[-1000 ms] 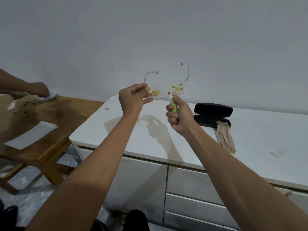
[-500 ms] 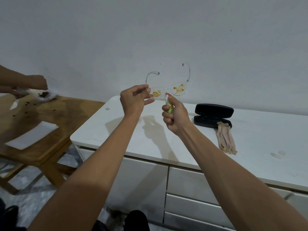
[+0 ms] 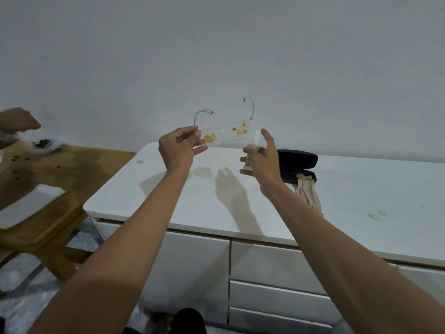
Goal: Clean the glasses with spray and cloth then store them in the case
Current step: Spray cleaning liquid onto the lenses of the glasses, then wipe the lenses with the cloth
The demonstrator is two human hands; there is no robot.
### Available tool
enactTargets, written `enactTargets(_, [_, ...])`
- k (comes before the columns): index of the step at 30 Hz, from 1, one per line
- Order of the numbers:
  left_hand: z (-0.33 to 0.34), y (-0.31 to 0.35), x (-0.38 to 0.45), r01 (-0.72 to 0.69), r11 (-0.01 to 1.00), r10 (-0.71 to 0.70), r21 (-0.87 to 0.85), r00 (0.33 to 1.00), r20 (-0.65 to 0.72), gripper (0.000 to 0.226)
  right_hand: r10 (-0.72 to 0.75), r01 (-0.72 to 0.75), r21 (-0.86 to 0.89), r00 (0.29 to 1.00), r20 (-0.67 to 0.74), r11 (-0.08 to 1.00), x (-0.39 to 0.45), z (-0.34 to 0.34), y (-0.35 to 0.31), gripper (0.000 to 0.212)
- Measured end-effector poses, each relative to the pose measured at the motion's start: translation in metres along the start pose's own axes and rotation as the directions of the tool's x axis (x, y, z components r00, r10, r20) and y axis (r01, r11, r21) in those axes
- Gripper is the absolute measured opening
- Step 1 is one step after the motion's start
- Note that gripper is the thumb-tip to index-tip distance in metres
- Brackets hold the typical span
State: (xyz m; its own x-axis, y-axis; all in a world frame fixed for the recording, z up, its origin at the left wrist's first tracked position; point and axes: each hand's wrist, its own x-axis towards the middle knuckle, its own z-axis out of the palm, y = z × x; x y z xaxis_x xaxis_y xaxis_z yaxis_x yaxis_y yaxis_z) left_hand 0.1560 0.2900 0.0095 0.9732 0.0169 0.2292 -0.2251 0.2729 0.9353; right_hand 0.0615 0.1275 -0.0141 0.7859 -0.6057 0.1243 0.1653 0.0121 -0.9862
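My left hand (image 3: 178, 149) pinches the left end of clear-framed glasses (image 3: 225, 135), held up in front of the wall with the temples pointing away. Both lenses carry yellow-brown smears. My right hand (image 3: 261, 159) grips a small spray bottle (image 3: 251, 153) with a green label, just right of and below the right lens, index finger raised above its top. An open black glasses case (image 3: 297, 162) lies on the white cabinet top (image 3: 361, 196) behind my right hand. A beige cloth (image 3: 308, 192) lies crumpled in front of the case.
A wooden table (image 3: 60, 179) stands to the left, with white paper (image 3: 26, 206) and dark crumbs on it. Another person's hand (image 3: 19, 120) works at its far edge. The cabinet has drawers below, and a faint stain marks its right side (image 3: 376, 214).
My right hand moved right with the spray bottle, from under the bridge of the glasses to beside the right lens. The glasses tilted slightly. The other person's hand lifted from the wooden table.
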Motion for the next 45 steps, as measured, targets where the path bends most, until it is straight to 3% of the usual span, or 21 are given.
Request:
enactTargets(5, [0.01, -0.007, -0.004, 0.008, 1.0, -0.008, -0.005, 1.0, 0.022, 0.014, -0.113, 0.095, -0.096, 0.973, -0.202, 0.991, 0.005, -0.041, -0.009, 0.03])
enactTargets(11, [0.028, -0.019, -0.013, 0.026, 1.0, -0.025, -0.004, 0.998, 0.062, 0.016, -0.212, 0.159, -0.156, 0.878, -0.428, 0.975, -0.002, -0.112, -0.023, 0.028])
enactTargets(25, [0.096, -0.052, -0.061, 0.095, 0.995, -0.098, 0.027, 0.978, 0.181, 0.013, -0.211, -0.065, -0.315, 0.614, -0.76, 0.947, -0.045, -0.255, 0.001, 0.032])
enactTargets(36, [0.109, -0.051, -0.073, 0.1, 0.995, -0.104, 0.03, 0.97, 0.219, 0.014, -0.122, -0.282, -0.341, 0.583, -0.803, 0.897, -0.059, -0.271, 0.028, 0.034])
enactTargets(39, [0.107, -0.05, -0.073, 0.097, 0.995, -0.1, 0.027, 0.97, 0.22, 0.013, -0.282, -0.293, -0.48, 0.524, -0.804, 0.827, -0.056, -0.263, 0.02, 0.059])
enactTargets(41, [0.106, -0.05, -0.073, 0.096, 0.995, -0.1, 0.03, 0.971, 0.217, 0.014, -0.445, -0.238, -0.62, 0.513, -0.734, 0.748, -0.054, -0.253, 0.011, 0.062])
enactTargets(43, [0.105, -0.05, -0.072, 0.101, 0.994, -0.105, 0.031, 0.972, 0.211, 0.014, -0.56, -0.134, -0.726, 0.547, -0.622, 0.675, -0.049, -0.241, 0.007, 0.056])
enactTargets(45, [0.103, -0.05, -0.071, 0.109, 0.994, -0.112, 0.026, 0.972, 0.209, 0.014, -0.614, 0.008, -0.785, 0.629, -0.478, 0.619, -0.045, -0.228, 0.006, 0.045])
